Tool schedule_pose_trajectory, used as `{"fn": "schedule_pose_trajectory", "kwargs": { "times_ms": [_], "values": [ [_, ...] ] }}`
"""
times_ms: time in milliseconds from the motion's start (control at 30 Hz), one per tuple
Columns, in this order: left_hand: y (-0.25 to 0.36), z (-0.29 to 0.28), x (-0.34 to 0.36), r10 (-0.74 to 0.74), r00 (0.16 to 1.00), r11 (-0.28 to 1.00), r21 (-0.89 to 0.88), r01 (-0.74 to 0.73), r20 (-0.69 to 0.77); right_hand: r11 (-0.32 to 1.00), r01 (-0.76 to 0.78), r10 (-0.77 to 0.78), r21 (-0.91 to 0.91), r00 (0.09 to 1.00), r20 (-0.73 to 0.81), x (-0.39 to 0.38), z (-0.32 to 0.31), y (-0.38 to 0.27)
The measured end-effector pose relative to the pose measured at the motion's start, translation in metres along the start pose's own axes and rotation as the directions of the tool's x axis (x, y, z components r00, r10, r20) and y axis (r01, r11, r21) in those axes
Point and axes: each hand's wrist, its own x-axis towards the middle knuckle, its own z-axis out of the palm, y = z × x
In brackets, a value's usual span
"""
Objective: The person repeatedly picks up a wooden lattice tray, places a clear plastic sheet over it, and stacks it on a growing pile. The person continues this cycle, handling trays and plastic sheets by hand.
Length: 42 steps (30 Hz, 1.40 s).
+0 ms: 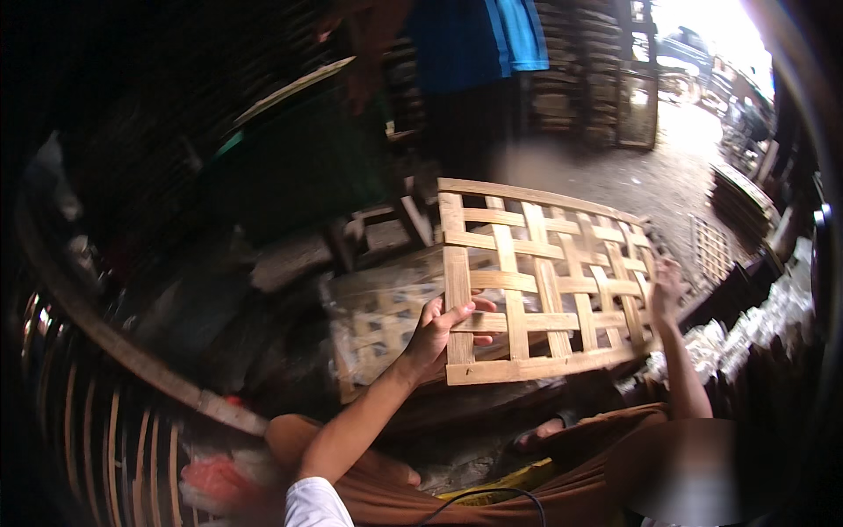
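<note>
Held up before me is a woven bamboo lattice panel [549, 321] with a flat wooden frame, tilted so that its left side is nearer. My left hand [439, 329] grips the left edge, thumb in front and fingers passing through the openings behind. At the far right edge, my right hand [667, 285] is closed around the frame; its fingers are partly hidden and a little blurred. Below and behind the panel lies another lattice panel [386, 325], which looks wrapped in clear plastic.
A person in a blue shirt [474, 44] stands beyond, by a dark green table-like block [290, 167]. At right are stacked panels [742, 198], a lattice panel [711, 250] on the ground and crumpled clear plastic [746, 329]. A slatted wooden rack [127, 448] stands at left.
</note>
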Motion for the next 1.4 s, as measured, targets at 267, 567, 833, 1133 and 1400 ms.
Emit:
{"fn": "schedule_pose_trajectory", "kwargs": {
  "times_ms": [267,567,833,1133,1400],
  "values": [
    [0.041,-0.053,-0.067,0.007,1.0,0.998,0.061,-0.006,-0.026,0.73,-0.677,0.305,0.091,0.443,0.843,0.001,0.011,0.022],
    [-0.005,-0.08,-0.091,-0.024,0.98,0.998,-0.058,0.012,-0.199,0.916,-0.246,-0.088,0.317,0.648,0.757,0.019,0.081,-0.064],
    [-0.004,-0.072,-0.09,-0.023,0.988,0.992,-0.128,0.003,-0.155,0.964,-0.095,0.262,-0.247,0.479,0.838,0.044,0.125,-0.026],
    [0.021,-0.105,-0.104,-0.103,0.833,0.944,0.212,0.255,-0.543,0.994,0.001,0.051,-0.107,0.876,0.48,0.018,0.142,-0.076],
    [-0.001,-0.152,-0.113,0.087,0.738,0.941,0.299,0.16,-0.669,0.989,-0.054,-0.017,0.138,0.884,0.468,0.005,0.131,-0.117]
  ]
}}
